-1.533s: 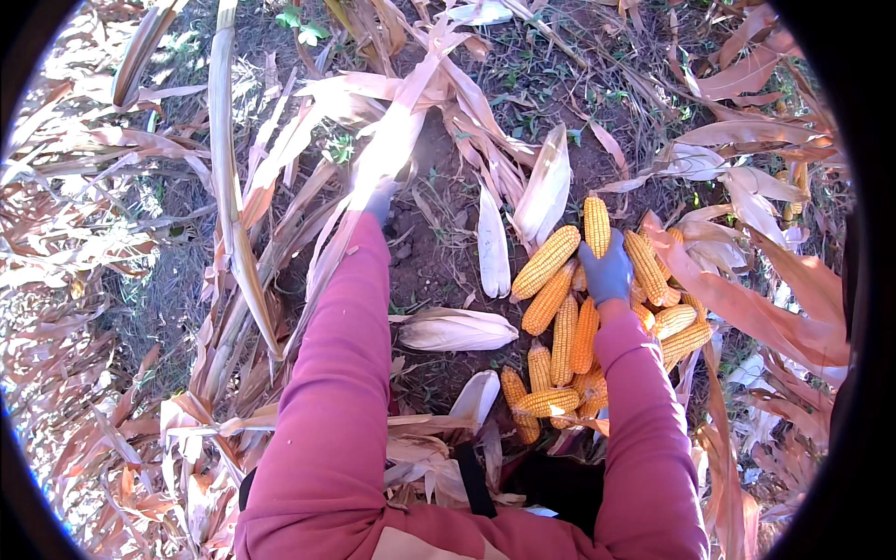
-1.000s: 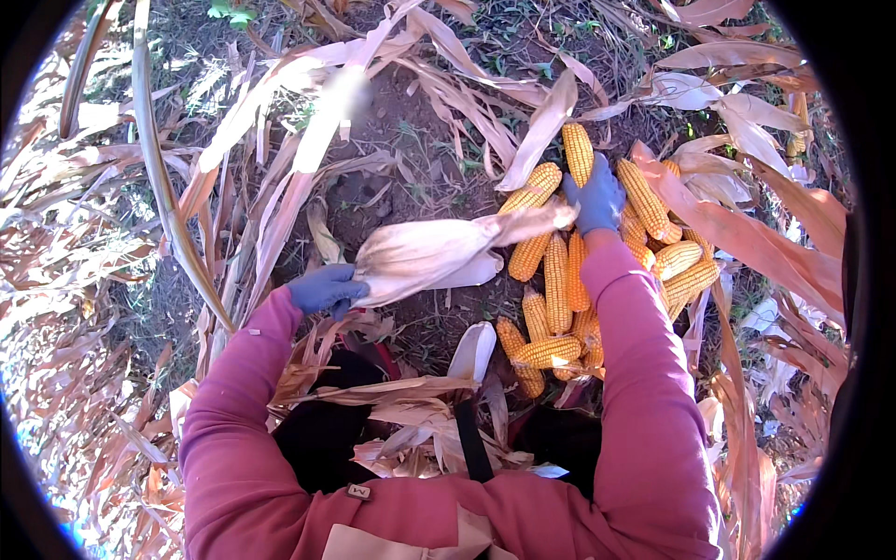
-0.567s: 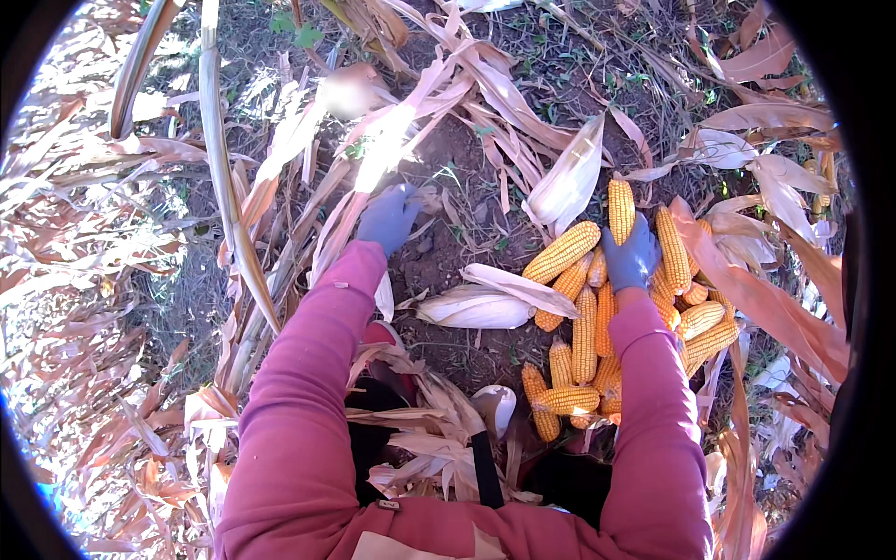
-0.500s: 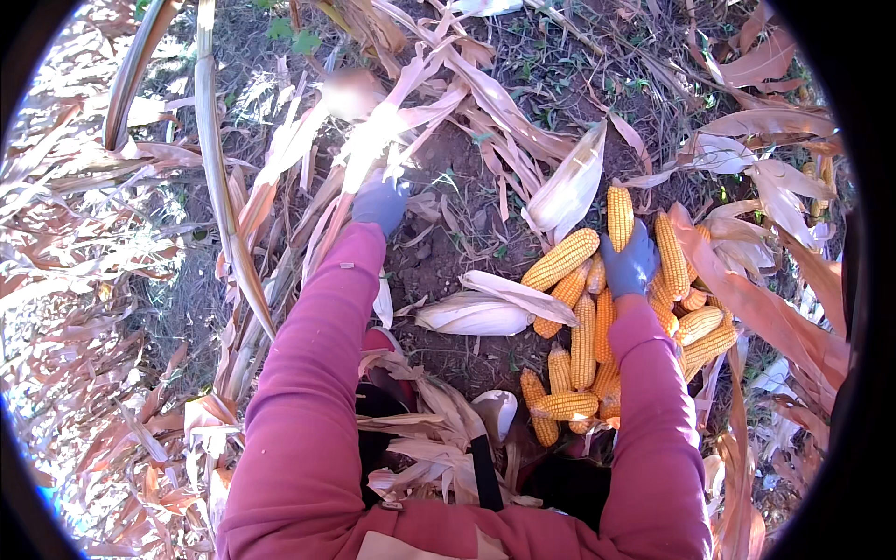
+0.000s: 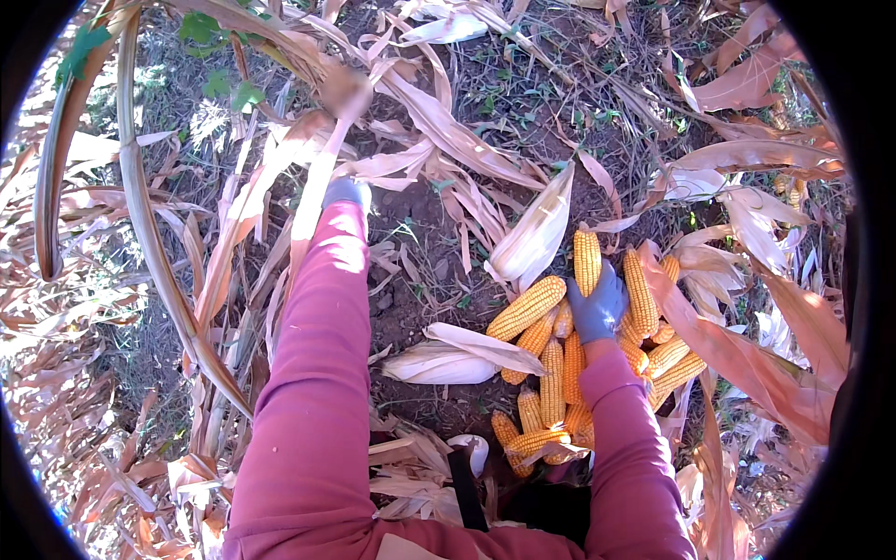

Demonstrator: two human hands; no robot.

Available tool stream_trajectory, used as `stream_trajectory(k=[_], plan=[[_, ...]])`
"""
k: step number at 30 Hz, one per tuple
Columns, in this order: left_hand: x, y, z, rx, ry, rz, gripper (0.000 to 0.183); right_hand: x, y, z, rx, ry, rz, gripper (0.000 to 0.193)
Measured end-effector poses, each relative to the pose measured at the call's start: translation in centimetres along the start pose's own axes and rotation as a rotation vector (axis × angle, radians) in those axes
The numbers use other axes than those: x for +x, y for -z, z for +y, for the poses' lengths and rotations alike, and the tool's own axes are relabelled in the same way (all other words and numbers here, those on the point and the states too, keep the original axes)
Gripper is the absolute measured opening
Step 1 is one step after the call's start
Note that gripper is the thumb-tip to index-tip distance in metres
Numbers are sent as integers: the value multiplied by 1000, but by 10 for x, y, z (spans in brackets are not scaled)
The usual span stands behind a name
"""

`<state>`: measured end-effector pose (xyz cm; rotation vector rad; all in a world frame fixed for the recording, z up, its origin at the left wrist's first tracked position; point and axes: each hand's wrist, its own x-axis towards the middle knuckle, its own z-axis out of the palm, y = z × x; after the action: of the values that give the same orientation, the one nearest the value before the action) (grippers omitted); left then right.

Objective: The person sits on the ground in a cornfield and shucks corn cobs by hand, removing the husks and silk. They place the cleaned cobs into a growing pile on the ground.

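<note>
My right hand (image 5: 597, 306), in a blue-grey glove, is closed round the lower end of a husked yellow corn cob (image 5: 587, 259), whose tip points away from me. It rests over a pile of bare cobs (image 5: 552, 369). My left arm stretches far forward, and the gloved left hand (image 5: 347, 191) is among dry corn leaves (image 5: 317, 182); its fingers are hidden by leaf and glare. Between the hands lie a partly opened pale ear in husk (image 5: 448, 362), left of the pile, and an empty-looking pale husk (image 5: 535, 229) farther off.
A long bent dry stalk (image 5: 140, 224) arches along the left. Broad brown leaves (image 5: 737, 327) lie over the pile's right side. Green leaves (image 5: 201, 33) show at the far left. Dry litter and soil (image 5: 411, 271) cover the ground.
My left hand has reached farther forward into the leaves. The view has shifted, so the cob pile sits lower and more to the left. The right hand keeps its cob.
</note>
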<state>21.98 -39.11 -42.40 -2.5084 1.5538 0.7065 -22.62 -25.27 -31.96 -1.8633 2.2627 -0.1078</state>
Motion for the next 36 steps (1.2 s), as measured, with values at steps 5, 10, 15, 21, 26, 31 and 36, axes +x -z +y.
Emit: stream_trajectory(k=[5, 10, 15, 21, 26, 31, 36], plan=[[-11, 11, 7, 51, 17, 57, 28, 2, -2, 2, -43, -10, 9, 69], [-31, 17, -34, 184, -146, 152, 23, 3, -5, 0, -7, 51, 45, 69], [-121, 49, -21, -128, -564, 130, 13, -1, -2, 2, -5, 7, 9, 69], [-326, 165, 32, -653, -505, -621, 15, -3, 14, 5, 99, -81, -198, 77], [-481, 227, 34, -944, -585, -1008, 9, -40, 90, -7, 400, 19, -187, 80], [-568, 257, 47, -1236, -613, -1059, 8, -142, 192, -10, 991, 428, -379, 47], [-604, 257, 66, -1522, -539, -1002, 12, -246, 304, -32, 1444, 502, -753, 58]])
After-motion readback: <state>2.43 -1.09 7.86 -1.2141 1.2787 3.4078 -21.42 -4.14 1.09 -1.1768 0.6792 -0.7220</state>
